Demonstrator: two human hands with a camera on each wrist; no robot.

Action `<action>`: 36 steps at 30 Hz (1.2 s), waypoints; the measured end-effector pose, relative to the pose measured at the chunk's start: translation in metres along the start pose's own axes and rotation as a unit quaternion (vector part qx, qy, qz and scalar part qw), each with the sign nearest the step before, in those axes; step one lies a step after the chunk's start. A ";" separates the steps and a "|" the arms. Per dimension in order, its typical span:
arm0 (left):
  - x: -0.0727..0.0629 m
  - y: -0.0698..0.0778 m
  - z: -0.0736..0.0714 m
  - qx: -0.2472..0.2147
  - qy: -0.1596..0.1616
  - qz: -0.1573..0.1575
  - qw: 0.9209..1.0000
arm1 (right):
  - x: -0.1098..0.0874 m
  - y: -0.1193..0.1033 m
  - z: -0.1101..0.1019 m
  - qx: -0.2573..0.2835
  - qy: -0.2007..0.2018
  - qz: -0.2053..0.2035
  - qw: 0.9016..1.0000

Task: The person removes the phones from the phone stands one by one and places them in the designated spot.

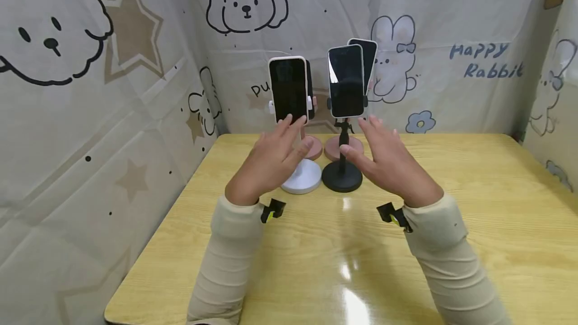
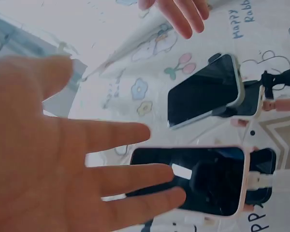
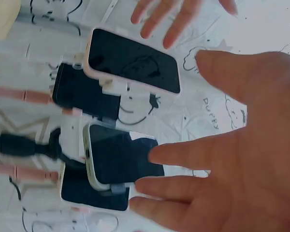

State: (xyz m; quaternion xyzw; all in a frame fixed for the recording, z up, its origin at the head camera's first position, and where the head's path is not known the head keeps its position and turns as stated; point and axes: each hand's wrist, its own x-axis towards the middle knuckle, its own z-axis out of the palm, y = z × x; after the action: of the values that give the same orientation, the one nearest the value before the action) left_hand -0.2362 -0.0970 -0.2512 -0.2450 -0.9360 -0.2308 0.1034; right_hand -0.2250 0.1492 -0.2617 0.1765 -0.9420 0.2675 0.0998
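Observation:
Both hands reach forward over the table with fingers extended and nothing held. My left hand [image 1: 273, 159] is nearest a phone in a pale pink case [image 1: 289, 89], clamped on a stand with a white round base [image 1: 301, 177]; its fingertips overlap that phone's lower edge in the head view. My right hand [image 1: 388, 159] is beside a light-rimmed phone [image 1: 346, 82] on a black stand [image 1: 342, 177]. Behind these, another phone [image 1: 370, 56] shows at the right, and a dark phone [image 2: 261, 176] is mostly hidden behind the pink-cased one. All visible screens are dark.
Two pink round bases [image 1: 331, 148] stand behind the white and black ones. The wooden table [image 1: 496, 224] extends to both sides. A printed cloth [image 1: 316, 9] with cartoon animals hangs behind it and along the left. Small black devices [image 1: 273, 209] are strapped at both wrists.

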 end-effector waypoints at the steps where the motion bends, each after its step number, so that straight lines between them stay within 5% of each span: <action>1: 0.000 -0.003 -0.003 -0.011 0.019 0.000 1.000 | 0.003 -0.002 0.002 0.011 0.005 -0.012 1.000; 6: -0.001 -0.018 -0.017 -0.080 0.118 0.009 0.990 | 0.015 -0.012 0.011 0.047 0.016 -0.053 0.997; 12: 0.004 -0.034 -0.015 -0.137 0.212 0.011 0.968 | 0.027 -0.014 0.023 0.089 0.037 -0.075 0.992; 19: 0.014 -0.050 -0.012 -0.210 0.293 0.015 0.933 | 0.051 -0.021 0.032 0.236 0.021 -0.094 0.967; 22: 0.017 -0.055 -0.009 -0.231 0.282 -0.006 0.931 | 0.056 -0.023 0.038 0.279 0.016 -0.081 0.957; 29: 0.021 -0.060 -0.001 -0.268 0.195 -0.087 0.940 | 0.066 -0.027 0.056 0.363 0.022 -0.070 0.929; 36: 0.028 -0.057 0.005 -0.320 0.153 -0.091 0.931 | 0.075 -0.025 0.069 0.441 0.036 -0.071 0.894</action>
State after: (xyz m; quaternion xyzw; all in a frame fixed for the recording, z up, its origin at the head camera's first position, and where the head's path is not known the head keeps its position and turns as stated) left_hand -0.2894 -0.1266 -0.2685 -0.1409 -0.8038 -0.5609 0.1398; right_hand -0.2902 0.0711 -0.2864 0.2590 -0.7081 0.6538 0.0638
